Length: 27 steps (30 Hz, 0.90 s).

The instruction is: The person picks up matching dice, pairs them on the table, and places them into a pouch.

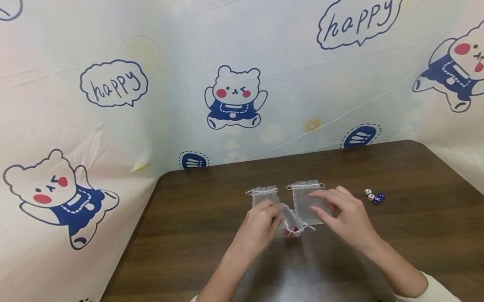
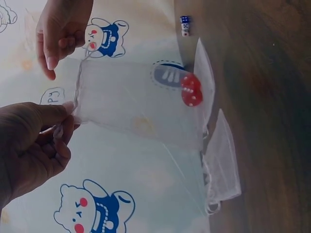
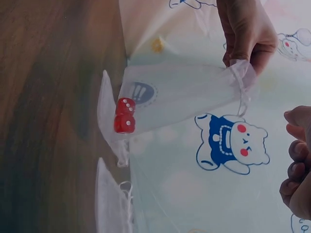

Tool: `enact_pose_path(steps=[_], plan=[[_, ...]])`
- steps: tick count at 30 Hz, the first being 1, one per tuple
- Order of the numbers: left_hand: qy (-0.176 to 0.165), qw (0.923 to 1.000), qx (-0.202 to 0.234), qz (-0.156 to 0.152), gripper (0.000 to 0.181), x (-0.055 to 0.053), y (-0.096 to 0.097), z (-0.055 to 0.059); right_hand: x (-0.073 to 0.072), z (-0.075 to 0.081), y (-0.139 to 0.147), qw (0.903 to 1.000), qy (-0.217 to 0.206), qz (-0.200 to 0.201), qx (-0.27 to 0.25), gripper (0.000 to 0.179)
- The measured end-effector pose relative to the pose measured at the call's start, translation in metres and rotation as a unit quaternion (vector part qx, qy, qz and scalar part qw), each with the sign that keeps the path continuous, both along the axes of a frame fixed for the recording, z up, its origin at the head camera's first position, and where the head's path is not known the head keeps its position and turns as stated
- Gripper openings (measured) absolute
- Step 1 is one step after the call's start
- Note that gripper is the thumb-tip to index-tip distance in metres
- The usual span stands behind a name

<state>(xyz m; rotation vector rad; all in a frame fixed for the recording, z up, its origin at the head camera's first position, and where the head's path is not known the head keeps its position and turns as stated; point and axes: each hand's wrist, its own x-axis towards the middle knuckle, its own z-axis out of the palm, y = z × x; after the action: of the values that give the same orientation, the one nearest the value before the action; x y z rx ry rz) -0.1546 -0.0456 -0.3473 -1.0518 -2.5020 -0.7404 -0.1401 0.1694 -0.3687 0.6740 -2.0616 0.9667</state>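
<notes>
Pinched sheer bag [image 2: 136, 99] by drawstring mouth, left hand [image 1: 260, 222]; right hand [image 1: 350, 216] beside, grasping nothing. Hung mouth-up over mid-table [image 1: 437, 233], apparently letting red dice [image 2: 193, 98] settle low. Noted flat bags [image 1: 304, 209] toward far edge, white-and-blue dice [image 1: 376, 200] toward far right corner, presumably sorted apart.

Lower pouch [image 3: 110, 208] cropped at right-wrist view's bottom, head-view blue dice [image 1: 378, 199] too small to read
</notes>
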Motion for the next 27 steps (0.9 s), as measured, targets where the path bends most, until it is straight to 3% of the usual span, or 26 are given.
enact_pose_path(steps=[2, 4, 10, 16, 21, 27], plan=[[-0.004, 1.0, 0.002, -0.001, 0.023, 0.0, -0.001, -0.001, 0.001, -0.006, 0.003, 0.9997, -0.025, -0.005, -0.006, 0.021], [-0.007, 1.0, 0.003, -0.002, 0.023, -0.001, -0.001, -0.001, 0.001, -0.012, 0.006, 0.9982, -0.058, -0.013, -0.011, 0.032], [0.002, 0.9999, 0.01, -0.003, 0.023, -0.002, -0.002, -0.001, 0.003, -0.022, 0.01, 0.9914, -0.127, -0.031, -0.01, 0.028], [0.0, 1.0, 0.006, 0.001, 0.023, -0.002, -0.002, 0.001, 0.004, -0.024, 0.01, 0.9855, -0.166, 0.034, 0.016, 0.023], [-0.002, 1.0, 0.003, 0.001, 0.024, -0.001, 0.0, 0.002, 0.004, -0.025, 0.006, 0.9808, -0.168, 0.083, 0.053, 0.016], [-0.01, 0.9999, 0.002, 0.006, 0.024, 0.0, -0.002, 0.003, 0.003, -0.026, 0.002, 0.975, -0.181, 0.119, 0.05, 0.012]])
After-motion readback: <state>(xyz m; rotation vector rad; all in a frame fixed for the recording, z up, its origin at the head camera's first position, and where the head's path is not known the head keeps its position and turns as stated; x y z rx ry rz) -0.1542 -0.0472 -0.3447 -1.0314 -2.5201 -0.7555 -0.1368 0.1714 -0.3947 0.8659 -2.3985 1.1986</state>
